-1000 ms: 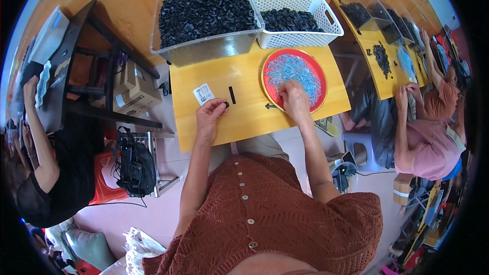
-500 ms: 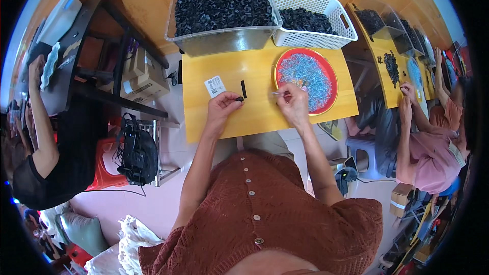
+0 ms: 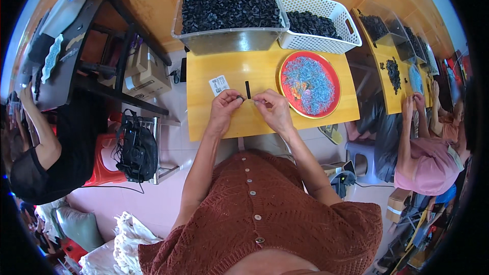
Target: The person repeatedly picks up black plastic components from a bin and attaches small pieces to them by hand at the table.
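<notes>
My left hand (image 3: 225, 111) is closed over the yellow table, pinching a small black plastic piece (image 3: 240, 98) mostly hidden by the fingertips. My right hand (image 3: 275, 111) is closed too, its thumb and forefinger gripping a tiny thin pale pin (image 3: 251, 101) close to that piece. Just beyond the fingertips lies a short black strip (image 3: 247, 89). To the right stands a red plate (image 3: 333, 71) with a gold rim, holding a heap of thin bluish-silver pins (image 3: 318, 79); its printed floral bottom partly shows.
At the table's back stand a clear bin (image 3: 224, 42) heaped with black plastic pieces and a white perforated basket (image 3: 331, 45) with more. A white printed card (image 3: 219, 85) lies left. Co-workers sit at a dark table (image 3: 63, 76) on the left and a yellow table (image 3: 395, 103) on the right.
My right hand has moved left from the plate's edge to beside my left hand, bringing the pin to the black piece. The left hand stays nearly in place.
</notes>
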Tool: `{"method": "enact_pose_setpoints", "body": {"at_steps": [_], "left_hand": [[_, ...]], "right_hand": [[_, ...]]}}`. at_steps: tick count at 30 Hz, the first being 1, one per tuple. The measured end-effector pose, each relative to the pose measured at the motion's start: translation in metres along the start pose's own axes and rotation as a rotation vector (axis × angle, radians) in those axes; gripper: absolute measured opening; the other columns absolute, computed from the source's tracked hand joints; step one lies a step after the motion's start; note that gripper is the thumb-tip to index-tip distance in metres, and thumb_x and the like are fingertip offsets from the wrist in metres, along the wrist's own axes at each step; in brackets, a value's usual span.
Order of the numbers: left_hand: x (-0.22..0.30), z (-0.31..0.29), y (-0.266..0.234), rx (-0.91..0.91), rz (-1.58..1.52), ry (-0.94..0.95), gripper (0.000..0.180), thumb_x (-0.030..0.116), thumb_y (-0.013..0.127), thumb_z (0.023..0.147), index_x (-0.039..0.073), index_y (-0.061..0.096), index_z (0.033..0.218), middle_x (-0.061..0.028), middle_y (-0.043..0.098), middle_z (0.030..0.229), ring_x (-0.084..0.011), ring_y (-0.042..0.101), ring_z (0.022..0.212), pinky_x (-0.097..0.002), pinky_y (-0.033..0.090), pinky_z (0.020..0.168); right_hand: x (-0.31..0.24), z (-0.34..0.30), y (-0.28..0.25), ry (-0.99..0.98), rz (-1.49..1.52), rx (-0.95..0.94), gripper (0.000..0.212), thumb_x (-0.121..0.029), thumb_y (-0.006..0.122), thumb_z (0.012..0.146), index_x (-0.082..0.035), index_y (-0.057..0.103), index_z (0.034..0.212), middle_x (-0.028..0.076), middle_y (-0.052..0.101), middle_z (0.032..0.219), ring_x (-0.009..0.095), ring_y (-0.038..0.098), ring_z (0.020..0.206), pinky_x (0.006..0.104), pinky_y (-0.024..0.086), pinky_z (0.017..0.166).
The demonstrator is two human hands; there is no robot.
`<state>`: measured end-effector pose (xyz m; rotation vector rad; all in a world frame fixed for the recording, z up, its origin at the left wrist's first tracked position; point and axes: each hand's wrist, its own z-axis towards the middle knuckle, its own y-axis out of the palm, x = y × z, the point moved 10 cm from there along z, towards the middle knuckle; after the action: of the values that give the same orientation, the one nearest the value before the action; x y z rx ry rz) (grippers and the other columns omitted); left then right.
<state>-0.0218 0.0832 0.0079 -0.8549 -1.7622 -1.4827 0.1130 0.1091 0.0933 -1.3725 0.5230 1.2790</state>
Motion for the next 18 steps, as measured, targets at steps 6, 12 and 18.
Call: {"method": "enact_pose_setpoints", "body": {"at_steps": [6, 12, 18], "left_hand": [[0.003, -0.002, 0.005, 0.006, -0.152, -0.025, 0.015, -0.003, 0.062, 0.077, 0.002, 0.056, 0.090, -0.0064, 0.062, 0.087, -0.0134, 0.060, 0.079, -0.0249, 0.050, 0.073], [0.001, -0.003, 0.005, -0.005, -0.117, -0.017, 0.014, -0.006, 0.061, 0.076, 0.001, 0.055, 0.087, -0.0085, 0.062, 0.086, -0.0167, 0.062, 0.079, -0.0277, 0.053, 0.074], [0.004, -0.004, 0.013, -0.035, -0.095, -0.011, 0.014, -0.006, 0.061, 0.076, 0.000, 0.055, 0.087, -0.0094, 0.062, 0.086, -0.0170, 0.063, 0.080, -0.0282, 0.053, 0.075]], "right_hand": [[-0.009, 0.004, 0.004, -0.029, 0.061, 0.031, 0.013, 0.005, 0.059, 0.073, 0.000, 0.063, 0.084, 0.010, 0.058, 0.072, 0.017, 0.058, 0.062, 0.0262, 0.045, 0.054], [-0.016, 0.006, 0.002, -0.088, 0.015, 0.035, 0.014, 0.005, 0.058, 0.072, 0.000, 0.062, 0.085, 0.011, 0.059, 0.074, 0.020, 0.059, 0.062, 0.0281, 0.046, 0.055], [-0.033, 0.009, 0.001, -0.191, -0.107, -0.012, 0.013, 0.007, 0.058, 0.073, 0.002, 0.062, 0.084, 0.011, 0.059, 0.076, 0.023, 0.061, 0.069, 0.0292, 0.048, 0.059]]}}
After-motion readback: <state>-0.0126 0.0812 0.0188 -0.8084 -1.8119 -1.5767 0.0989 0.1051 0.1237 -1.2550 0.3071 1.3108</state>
